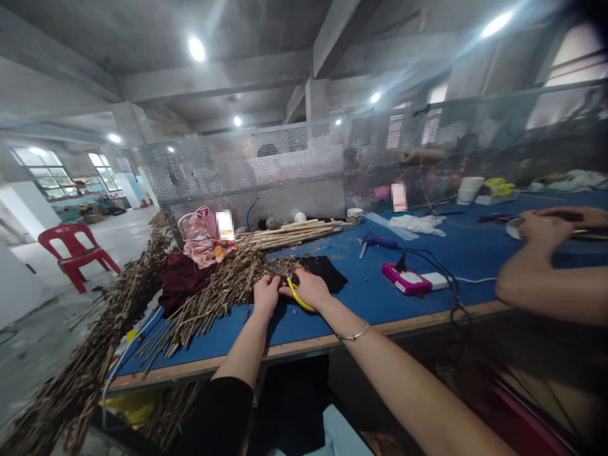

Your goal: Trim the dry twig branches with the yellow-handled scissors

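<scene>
My right hand (311, 289) is wrapped round a pair of yellow-handled shears (299, 296), whose grey blades point left towards my other hand. Just beside them, my left hand (266, 294) is closed in a pinch at the edge of a pile of dried brown stems (216, 288); what lies between its fingers is too small to make out. A black cloth or sheet (327, 272) lies on the blue table (354, 313) behind and under the hands.
Pale sticks (294, 234), a blue glue gun (377, 240) and a magenta power strip (406, 280) lie beyond and to the right. At far right, a co-worker's hands (546, 228) hold a round object. More stems (102, 329) stand left, near a red chair (76, 247).
</scene>
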The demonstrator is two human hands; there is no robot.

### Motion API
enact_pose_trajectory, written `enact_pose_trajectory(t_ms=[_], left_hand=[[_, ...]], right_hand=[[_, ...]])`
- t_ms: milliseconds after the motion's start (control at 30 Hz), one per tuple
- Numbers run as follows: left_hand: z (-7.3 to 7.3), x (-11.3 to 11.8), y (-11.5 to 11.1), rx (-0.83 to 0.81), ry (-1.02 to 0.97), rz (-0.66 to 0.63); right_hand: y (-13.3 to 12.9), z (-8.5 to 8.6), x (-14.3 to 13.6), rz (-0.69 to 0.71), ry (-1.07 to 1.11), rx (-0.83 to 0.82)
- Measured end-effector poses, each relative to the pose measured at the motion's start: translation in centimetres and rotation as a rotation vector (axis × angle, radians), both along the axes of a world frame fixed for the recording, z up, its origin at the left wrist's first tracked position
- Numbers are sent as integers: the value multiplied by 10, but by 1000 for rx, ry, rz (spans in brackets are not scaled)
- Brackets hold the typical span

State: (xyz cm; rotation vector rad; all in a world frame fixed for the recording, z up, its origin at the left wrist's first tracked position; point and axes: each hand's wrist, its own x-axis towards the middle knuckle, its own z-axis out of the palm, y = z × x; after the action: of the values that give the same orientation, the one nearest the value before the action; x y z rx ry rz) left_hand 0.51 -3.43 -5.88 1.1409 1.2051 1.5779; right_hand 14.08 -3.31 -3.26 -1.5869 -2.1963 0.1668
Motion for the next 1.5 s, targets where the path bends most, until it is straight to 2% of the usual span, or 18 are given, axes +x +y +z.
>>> enact_pose_trajectory(t_ms=[267,467,733,933,1133,1500], left_hand=[[1,0,-1,-23,11,54],[3,2,-1,-28,18,84],[0,0,1,32,94,107],[4,-1,-1,46,156,82],[5,-1,-3,41,147,57],[3,3,-2,13,98,86]], right_hand=[[2,1,0,-47,-64,-30],[3,1,1,-97,-20,-7],[1,0,0,15,14,-15],[0,1,1,51,17,11],[0,0,1,-1,-18,-14],[2,0,0,-93,5,-18]])
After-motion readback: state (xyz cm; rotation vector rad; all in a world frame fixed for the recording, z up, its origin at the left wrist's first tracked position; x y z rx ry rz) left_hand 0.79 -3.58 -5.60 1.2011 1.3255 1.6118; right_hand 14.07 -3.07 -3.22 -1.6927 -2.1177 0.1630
